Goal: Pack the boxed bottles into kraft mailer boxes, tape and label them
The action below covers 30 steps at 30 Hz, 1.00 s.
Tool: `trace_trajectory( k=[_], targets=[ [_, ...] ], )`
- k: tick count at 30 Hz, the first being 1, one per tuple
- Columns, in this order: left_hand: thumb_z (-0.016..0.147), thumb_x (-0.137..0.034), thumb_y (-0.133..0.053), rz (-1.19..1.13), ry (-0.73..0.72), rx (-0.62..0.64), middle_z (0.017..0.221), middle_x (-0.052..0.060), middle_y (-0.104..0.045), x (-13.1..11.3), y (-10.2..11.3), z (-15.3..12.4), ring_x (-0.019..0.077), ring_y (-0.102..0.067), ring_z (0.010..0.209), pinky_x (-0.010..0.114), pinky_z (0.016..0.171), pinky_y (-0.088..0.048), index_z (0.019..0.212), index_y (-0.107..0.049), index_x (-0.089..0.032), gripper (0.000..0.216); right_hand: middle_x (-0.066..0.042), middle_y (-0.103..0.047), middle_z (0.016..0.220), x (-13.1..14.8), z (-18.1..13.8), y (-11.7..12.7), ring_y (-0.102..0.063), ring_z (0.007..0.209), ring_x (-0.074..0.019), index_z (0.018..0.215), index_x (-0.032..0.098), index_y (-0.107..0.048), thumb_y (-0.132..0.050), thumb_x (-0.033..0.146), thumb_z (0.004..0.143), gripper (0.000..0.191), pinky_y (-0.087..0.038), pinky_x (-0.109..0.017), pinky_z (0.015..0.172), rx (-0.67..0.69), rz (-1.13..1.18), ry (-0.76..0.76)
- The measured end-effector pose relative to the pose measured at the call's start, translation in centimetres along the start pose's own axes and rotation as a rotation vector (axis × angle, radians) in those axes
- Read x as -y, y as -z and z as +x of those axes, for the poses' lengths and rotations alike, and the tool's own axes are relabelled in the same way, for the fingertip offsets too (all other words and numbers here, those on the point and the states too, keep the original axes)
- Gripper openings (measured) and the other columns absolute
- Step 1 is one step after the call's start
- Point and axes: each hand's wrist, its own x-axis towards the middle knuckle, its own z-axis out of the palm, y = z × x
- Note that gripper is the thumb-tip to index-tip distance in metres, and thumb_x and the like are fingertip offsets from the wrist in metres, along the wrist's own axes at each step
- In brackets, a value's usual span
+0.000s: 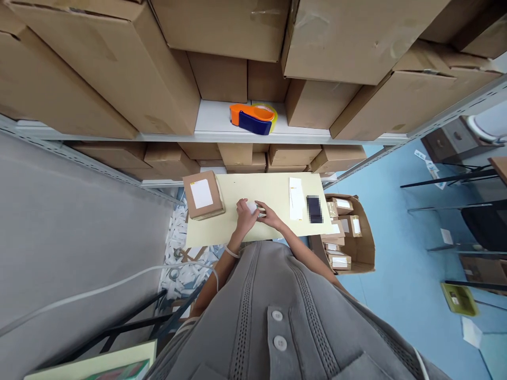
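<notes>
Item: 1 small white object [252,207], held between 2 bare hands. Exact kind cannot be determined at this resolution. Surface appears pale, with a soft, rounded outline; no marking is legible. Left hand [245,217] holds it from the left, fingers curled over its near side. Right hand [270,215] meets it from the right, fingertips [260,209] touching its right edge. Much of the item is hidden by both hands. Item is positioned over the middle of a pale yellow board [273,190]; contact with the board cannot be confirmed.
</notes>
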Motion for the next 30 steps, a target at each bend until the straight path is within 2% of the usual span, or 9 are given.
trace_trajectory(
  k=[3,5,12,16,18,21,24,26,30],
  targets=[
    [0.079,-0.022,-0.06,0.099,0.026,0.026,0.128,0.016,-0.039,-0.2,0.1,0.0,0.0319,-0.039,0.129,0.051,0.105,-0.037,0.117,-0.043,-0.019,0.042,-0.011,-0.04,0.148,0.3,-0.6,0.4,-0.049,0.13,-0.0262,0.14,0.03,-0.044,-0.075,0.022,0.067,0.08,-0.053,-0.038,0.094,0.078,0.143,-0.043],
    [0.08,-0.024,-0.06,0.149,0.034,0.057,0.128,0.016,-0.04,-0.3,0.3,-0.1,0.0322,-0.041,0.127,0.051,0.103,-0.04,0.116,-0.046,-0.019,0.038,-0.011,-0.041,0.148,0.5,-0.9,0.5,-0.045,0.134,-0.0271,0.14,0.03,-0.044,-0.076,0.025,0.067,0.079,-0.053,-0.038,0.094,0.101,0.159,-0.055],
    [0.081,-0.042,-0.065,0.189,0.061,0.166,0.127,0.016,-0.042,-0.6,0.7,0.1,0.0356,-0.042,0.122,0.053,0.093,-0.046,0.115,-0.051,-0.022,0.042,-0.013,-0.048,0.143,1.1,-0.8,0.2,-0.055,0.123,-0.0246,0.138,0.023,-0.048,-0.073,0.026,0.072,0.071,-0.051,-0.04,0.097,0.035,0.026,-0.044],
    [0.08,-0.047,-0.066,0.102,0.027,0.157,0.127,0.017,-0.042,-0.6,0.7,0.4,0.0368,-0.041,0.124,0.056,0.099,-0.041,0.116,-0.052,-0.022,0.046,-0.013,-0.048,0.144,1.1,-0.6,0.1,-0.057,0.121,-0.0247,0.141,0.025,-0.045,-0.072,0.029,0.075,0.072,-0.051,-0.042,0.097,0.018,-0.013,-0.099],
    [0.082,-0.047,-0.064,0.027,-0.009,0.103,0.13,0.017,-0.041,-0.3,1.2,0.5,0.0352,-0.039,0.128,0.055,0.105,-0.036,0.12,-0.05,-0.02,0.049,-0.014,-0.045,0.146,1.2,-0.5,0.1,-0.054,0.126,-0.0264,0.144,0.025,-0.041,-0.074,0.032,0.074,0.077,-0.048,-0.044,0.1,-0.01,-0.037,-0.119],
    [0.088,-0.045,-0.056,-0.031,-0.013,-0.082,0.135,0.02,-0.039,1.0,3.6,0.7,0.0325,-0.034,0.134,0.053,0.112,-0.028,0.128,-0.043,-0.017,0.051,-0.016,-0.039,0.15,2.0,-0.3,0.0,-0.042,0.137,-0.0277,0.148,0.024,-0.035,-0.073,0.04,0.076,0.082,-0.039,-0.046,0.109,-0.103,-0.102,-0.061],
    [0.09,-0.042,-0.053,-0.029,0.088,-0.328,0.139,0.021,-0.037,3.3,7.8,0.8,0.0313,-0.03,0.137,0.052,0.116,-0.023,0.129,-0.04,-0.016,0.049,-0.013,-0.034,0.154,3.9,0.5,-0.5,-0.034,0.143,-0.0258,0.15,0.027,-0.031,-0.066,0.05,0.082,0.08,-0.03,-0.046,0.115,-0.162,-0.183,0.087],
    [0.089,-0.042,-0.055,-0.036,0.19,-0.452,0.139,0.02,-0.036,5.2,10.9,0.9,0.0309,-0.03,0.138,0.052,0.116,-0.024,0.13,-0.038,-0.017,0.051,-0.012,-0.033,0.155,5.6,1.6,-1.5,-0.032,0.144,-0.0241,0.151,0.028,-0.03,-0.062,0.054,0.085,0.078,-0.026,-0.045,0.117,-0.144,-0.23,0.165],
    [0.086,-0.044,-0.059,-0.035,0.345,-0.516,0.136,0.021,-0.039,9.4,15.3,1.7,0.0315,-0.031,0.137,0.052,0.115,-0.024,0.127,-0.039,-0.014,0.055,-0.009,-0.031,0.157,7.8,4.9,-5.4,-0.029,0.145,-0.0211,0.153,0.028,-0.027,-0.055,0.059,0.088,0.077,-0.024,-0.042,0.119,-0.03,-0.219,0.171]
  ],
)
